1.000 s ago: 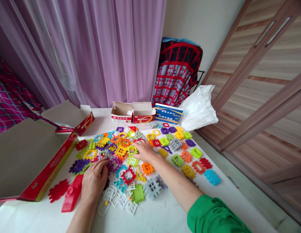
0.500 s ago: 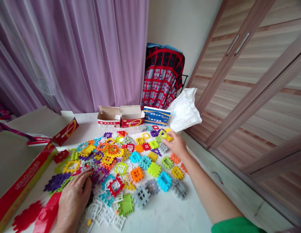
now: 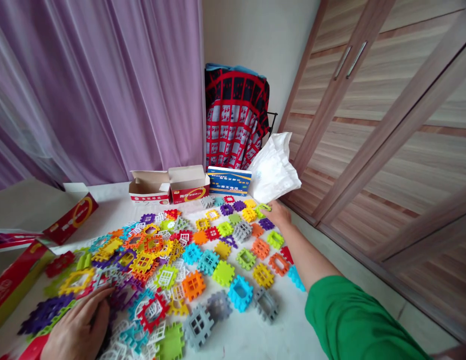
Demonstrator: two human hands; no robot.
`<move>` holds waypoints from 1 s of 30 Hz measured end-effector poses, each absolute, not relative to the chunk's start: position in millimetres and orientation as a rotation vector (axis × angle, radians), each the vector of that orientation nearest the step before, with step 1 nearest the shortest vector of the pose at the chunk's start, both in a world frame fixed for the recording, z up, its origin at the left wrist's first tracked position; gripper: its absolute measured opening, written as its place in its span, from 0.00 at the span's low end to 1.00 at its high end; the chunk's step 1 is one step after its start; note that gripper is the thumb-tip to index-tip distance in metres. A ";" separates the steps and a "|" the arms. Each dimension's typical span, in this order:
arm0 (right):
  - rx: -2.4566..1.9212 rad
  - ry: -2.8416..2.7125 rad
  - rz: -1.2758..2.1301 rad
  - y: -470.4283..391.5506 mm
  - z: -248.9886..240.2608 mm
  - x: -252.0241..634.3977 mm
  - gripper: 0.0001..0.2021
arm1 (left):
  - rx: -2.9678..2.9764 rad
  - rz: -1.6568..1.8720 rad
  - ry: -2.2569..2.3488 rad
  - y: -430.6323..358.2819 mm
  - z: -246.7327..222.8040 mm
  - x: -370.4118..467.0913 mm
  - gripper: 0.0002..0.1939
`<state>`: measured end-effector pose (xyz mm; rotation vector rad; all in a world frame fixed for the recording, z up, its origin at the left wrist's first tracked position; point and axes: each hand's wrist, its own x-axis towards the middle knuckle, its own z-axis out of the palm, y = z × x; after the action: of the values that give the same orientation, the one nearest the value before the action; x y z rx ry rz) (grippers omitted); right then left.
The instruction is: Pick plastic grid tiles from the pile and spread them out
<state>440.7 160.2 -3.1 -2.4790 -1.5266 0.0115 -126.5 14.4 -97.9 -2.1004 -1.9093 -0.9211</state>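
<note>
At the far right of the spread of plastic building blocks, my right hand (image 3: 278, 216) has its fingertips closed on a lime green block (image 3: 263, 209). A yellow block (image 3: 250, 215) and a purple block (image 3: 267, 224) lie close by it. My left hand (image 3: 80, 322) rests at the near left edge of the heap, beside a dark purple block (image 3: 45, 314). Its fingers reach forward, with the thumb apart and nothing visible held. Between the hands, blocks lie loosely in rows, such as an orange one (image 3: 193, 285) and a blue one (image 3: 241, 293).
Two small open cartons, one plain inside (image 3: 150, 195) and one red (image 3: 190, 192), stand at the back beside a blue box (image 3: 229, 181) and a white plastic bag (image 3: 274, 170). A large red-edged box (image 3: 15, 280) lies on the left. Wooden wardrobe doors (image 3: 368, 125) rise on the right.
The view has turned to the right. My right hand has left the yellow block among the others and moved onto the lime green one. My left hand stays beside the heap.
</note>
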 end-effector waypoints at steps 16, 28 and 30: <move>-2.438 -1.490 0.119 160.8 -17.3 450.6 0.20 | -2.104 -0.848 -1.879 12.2 -92.3 -124.0 0.19; -2.511 -1.494 0.168 158.0 -22.8 457.7 0.15 | -2.141 -0.766 -1.734 12.8 -94.0 -127.8 0.18; -2.512 -1.511 0.177 158.8 -23.2 453.9 0.15 | -2.118 -0.778 -1.732 12.6 -92.0 -125.3 0.18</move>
<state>453.9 158.8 -23.2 -2.5123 -1.5112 0.1767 -125.3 12.6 -92.0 -2.1183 -1.7319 -0.7784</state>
